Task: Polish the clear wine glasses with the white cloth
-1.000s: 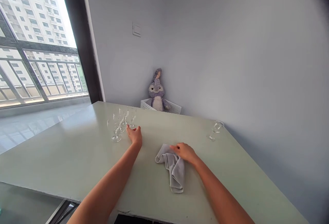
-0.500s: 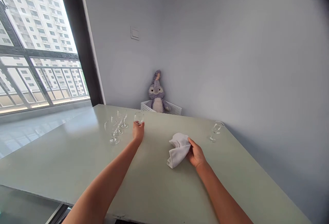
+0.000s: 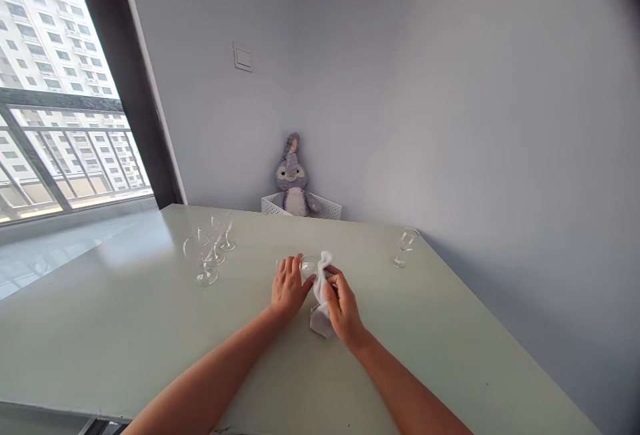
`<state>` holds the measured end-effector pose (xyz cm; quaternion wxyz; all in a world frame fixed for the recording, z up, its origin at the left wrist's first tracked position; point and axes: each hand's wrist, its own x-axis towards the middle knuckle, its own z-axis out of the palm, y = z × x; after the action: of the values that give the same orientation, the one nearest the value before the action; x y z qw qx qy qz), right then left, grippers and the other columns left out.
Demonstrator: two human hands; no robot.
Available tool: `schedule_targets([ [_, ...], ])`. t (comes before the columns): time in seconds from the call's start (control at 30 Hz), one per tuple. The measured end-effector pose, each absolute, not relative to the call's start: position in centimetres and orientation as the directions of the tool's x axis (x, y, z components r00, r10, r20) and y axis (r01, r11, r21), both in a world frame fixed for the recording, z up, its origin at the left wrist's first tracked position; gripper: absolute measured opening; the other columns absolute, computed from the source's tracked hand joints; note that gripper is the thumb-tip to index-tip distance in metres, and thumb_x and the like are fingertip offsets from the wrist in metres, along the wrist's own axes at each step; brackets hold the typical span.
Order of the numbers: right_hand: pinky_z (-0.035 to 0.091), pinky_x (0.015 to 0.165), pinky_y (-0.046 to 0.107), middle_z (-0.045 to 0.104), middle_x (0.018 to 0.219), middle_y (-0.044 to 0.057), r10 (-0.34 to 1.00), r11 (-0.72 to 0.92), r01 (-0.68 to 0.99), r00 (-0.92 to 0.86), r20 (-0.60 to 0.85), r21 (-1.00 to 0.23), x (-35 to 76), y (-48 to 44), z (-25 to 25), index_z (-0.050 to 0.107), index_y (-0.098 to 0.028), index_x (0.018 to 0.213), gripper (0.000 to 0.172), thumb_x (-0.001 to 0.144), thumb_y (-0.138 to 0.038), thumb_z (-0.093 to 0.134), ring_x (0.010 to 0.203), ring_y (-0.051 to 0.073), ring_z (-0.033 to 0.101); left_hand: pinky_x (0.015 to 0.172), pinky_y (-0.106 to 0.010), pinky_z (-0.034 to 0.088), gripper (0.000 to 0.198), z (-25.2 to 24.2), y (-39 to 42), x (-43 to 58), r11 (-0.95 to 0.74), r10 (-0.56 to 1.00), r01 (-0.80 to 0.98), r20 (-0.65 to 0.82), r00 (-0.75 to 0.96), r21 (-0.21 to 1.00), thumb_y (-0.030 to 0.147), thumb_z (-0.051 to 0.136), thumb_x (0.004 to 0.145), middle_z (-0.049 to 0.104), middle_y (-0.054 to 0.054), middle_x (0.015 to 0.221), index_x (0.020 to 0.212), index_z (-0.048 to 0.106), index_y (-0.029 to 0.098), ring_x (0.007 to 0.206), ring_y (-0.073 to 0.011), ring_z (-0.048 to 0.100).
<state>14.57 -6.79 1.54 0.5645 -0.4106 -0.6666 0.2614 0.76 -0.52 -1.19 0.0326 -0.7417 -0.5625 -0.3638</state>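
Observation:
My left hand (image 3: 289, 286) is closed around a clear stemmed glass (image 3: 306, 265), held above the middle of the pale green table (image 3: 125, 328). My right hand (image 3: 341, 304) grips a light grey cloth (image 3: 321, 288) and presses it against the glass's right side. The cloth hangs down below my fingers. Most of the glass is hidden behind my hands and the cloth.
Three stemmed glasses (image 3: 209, 252) stand together at the table's left. A single glass (image 3: 404, 246) stands at the far right near the wall. A purple plush toy (image 3: 291, 177) sits in a white basket (image 3: 327, 207) behind the table. A large window is on the left.
My left hand lifted one glass from the group and brought it to the middle. My right hand picked up the cloth and moved it left onto the glass.

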Motion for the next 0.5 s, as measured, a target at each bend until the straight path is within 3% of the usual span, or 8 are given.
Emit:
schedule_targets([
  [0.2, 0.042, 0.074, 0.030, 0.056, 0.100, 0.006, 0.938, 0.331, 0.013, -0.111, 0.327, -0.944, 13.3, -7.0, 1.2, 0.040, -0.023, 0.116, 0.037, 0.083, -0.039, 0.046, 0.084, 0.018, 0.053, 0.084, -0.036, 0.036, 0.040, -0.9, -0.7, 0.0, -0.344, 0.830, 0.878, 0.545, 0.119, 0.332, 0.033, 0.048, 0.079, 0.051, -0.007, 0.103, 0.115, 0.041, 0.020, 0.099, -0.0236, 0.045],
  [0.37, 0.041, 0.082, 0.031, 0.058, 0.100, 0.004, 0.946, 0.237, -0.040, -0.218, 0.240, -0.971, 13.6, -6.6, 1.1, 0.049, -0.024, 0.115, 0.039, 0.078, -0.036, 0.053, 0.092, 0.019, 0.052, 0.078, -0.035, 0.038, 0.031, -1.0, -1.0, 0.1, -0.440, 0.793, 0.873, 0.547, 0.268, 0.211, 0.023, 0.050, 0.076, 0.053, -0.008, 0.101, 0.107, 0.046, 0.018, 0.091, -0.0231, 0.046],
  [0.5, 0.041, 0.076, 0.029, 0.061, 0.087, 0.002, 0.953, 0.162, -0.079, -0.247, 0.177, -0.984, 14.5, -5.6, 0.5, 0.058, -0.022, 0.105, 0.033, 0.075, -0.035, 0.058, 0.081, 0.017, 0.054, 0.077, -0.036, 0.037, 0.028, -0.8, -1.5, 0.6, -0.483, 0.770, 0.866, 0.532, 0.352, 0.127, 0.017, 0.050, 0.075, 0.055, -0.008, 0.095, 0.103, 0.049, 0.018, 0.089, -0.0240, 0.046],
])
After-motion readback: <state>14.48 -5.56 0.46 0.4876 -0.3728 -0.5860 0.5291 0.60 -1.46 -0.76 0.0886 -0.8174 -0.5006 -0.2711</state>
